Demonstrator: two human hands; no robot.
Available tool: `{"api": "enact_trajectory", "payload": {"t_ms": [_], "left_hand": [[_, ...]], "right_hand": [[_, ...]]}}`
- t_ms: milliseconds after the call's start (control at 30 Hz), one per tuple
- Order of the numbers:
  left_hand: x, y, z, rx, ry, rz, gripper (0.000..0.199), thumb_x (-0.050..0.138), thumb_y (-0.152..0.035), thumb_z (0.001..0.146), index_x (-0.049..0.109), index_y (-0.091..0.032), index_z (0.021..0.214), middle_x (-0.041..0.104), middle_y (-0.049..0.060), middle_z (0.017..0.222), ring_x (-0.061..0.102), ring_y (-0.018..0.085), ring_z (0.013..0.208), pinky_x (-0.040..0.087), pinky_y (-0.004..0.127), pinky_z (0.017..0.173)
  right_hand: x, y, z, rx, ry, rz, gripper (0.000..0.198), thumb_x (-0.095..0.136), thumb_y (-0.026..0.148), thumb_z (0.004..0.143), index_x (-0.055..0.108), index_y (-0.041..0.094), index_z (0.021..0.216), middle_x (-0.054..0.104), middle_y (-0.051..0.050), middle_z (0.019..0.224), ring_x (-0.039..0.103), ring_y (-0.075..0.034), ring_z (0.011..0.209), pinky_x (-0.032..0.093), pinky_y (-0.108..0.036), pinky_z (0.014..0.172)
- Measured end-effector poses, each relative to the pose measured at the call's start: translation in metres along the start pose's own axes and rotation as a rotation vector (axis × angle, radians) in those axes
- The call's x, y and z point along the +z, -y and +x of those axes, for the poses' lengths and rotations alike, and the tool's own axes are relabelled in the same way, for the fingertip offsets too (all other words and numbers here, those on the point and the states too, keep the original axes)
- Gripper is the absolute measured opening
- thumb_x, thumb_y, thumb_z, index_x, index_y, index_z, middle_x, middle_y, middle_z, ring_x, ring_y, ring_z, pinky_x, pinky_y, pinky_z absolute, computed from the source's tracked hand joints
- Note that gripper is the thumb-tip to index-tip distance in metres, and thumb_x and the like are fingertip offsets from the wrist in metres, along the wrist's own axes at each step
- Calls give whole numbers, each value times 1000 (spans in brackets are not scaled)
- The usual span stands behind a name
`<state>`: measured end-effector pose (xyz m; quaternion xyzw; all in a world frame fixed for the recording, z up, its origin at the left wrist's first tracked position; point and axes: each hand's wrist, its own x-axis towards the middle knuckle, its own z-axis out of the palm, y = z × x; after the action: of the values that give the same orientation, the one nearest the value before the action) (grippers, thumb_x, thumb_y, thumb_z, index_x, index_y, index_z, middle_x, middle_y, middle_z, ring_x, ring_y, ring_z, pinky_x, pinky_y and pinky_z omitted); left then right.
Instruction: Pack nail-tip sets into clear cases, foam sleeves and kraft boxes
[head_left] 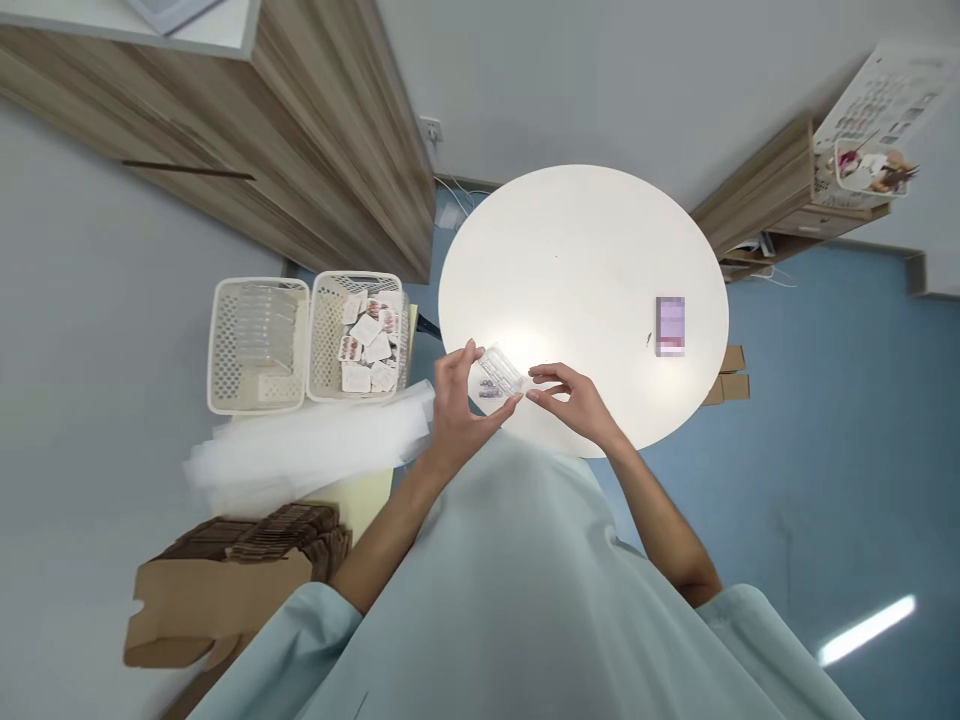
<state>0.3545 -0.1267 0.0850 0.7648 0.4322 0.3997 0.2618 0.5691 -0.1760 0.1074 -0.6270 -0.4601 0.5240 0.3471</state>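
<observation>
Blue floor (840, 420) spread around and beneath a round white table (577, 290), with a wood-grain cabinet (330, 130) rising beyond it on the left. The person stood at the table's near edge in a pale blue-green garment (525, 580). Off to the left, flattened brown cardboard (217, 600) lay in a pile, and above it in view was a heap of translucent white sheets (315, 445). Just past the sheets, two white baskets stood side by side: the outer basket (223, 345) held a row of clear plastic pieces (266, 325), the inner basket (322, 340) a jumble of small white-backed packs (367, 345). The left hand (461, 405) was spread moderately, gripping a clear tray (500, 370) between thumb and fingers. The right hand (574, 403) was narrowed, its fingertips close together at the tray's right end; whether they pinched it, I could not tell. The tray was held slanted over the table's near left part. A purple box (670, 322), its face blurred, lay near the right edge. Beside the tray showed a small greyish shape (490, 389), too indistinct to identify.
</observation>
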Motion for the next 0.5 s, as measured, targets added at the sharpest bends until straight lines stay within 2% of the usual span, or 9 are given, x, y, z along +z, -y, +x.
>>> {"api": "enact_trajectory", "payload": {"t_ms": [167,267,367,500], "left_hand": [[74,-52,7,-32,93,4,99,81,-45,92,21,-34,170,50,13,140,60,31,132,54,52,111],[112,-78,8,-77,130,-11,98,79,-43,93,20,-34,170,50,13,140,59,30,133,55,52,111],[141,-98,5,-133,150,-8,97,78,-43,94,19,-35,171,49,13,142,57,31,136,53,53,114],[165,-115,-2,-164,158,2,93,77,-42,95,23,-35,170,49,13,144,56,30,138,53,54,116]], "right_hand": [[-84,-57,-12,27,-26,16,37,75,55,92,73,29,119,73,-6,133,71,-26,120,61,-43,99],[-132,-98,-11,45,-87,-45,41,73,58,93,72,27,119,74,-8,131,71,-27,118,62,-45,98],[-177,-141,-2,32,-199,-190,45,69,60,94,70,25,123,74,-10,130,71,-29,117,61,-47,98],[-229,-189,19,58,-309,-384,52,62,61,98,67,20,130,72,-16,132,69,-33,116,60,-52,98]]}}
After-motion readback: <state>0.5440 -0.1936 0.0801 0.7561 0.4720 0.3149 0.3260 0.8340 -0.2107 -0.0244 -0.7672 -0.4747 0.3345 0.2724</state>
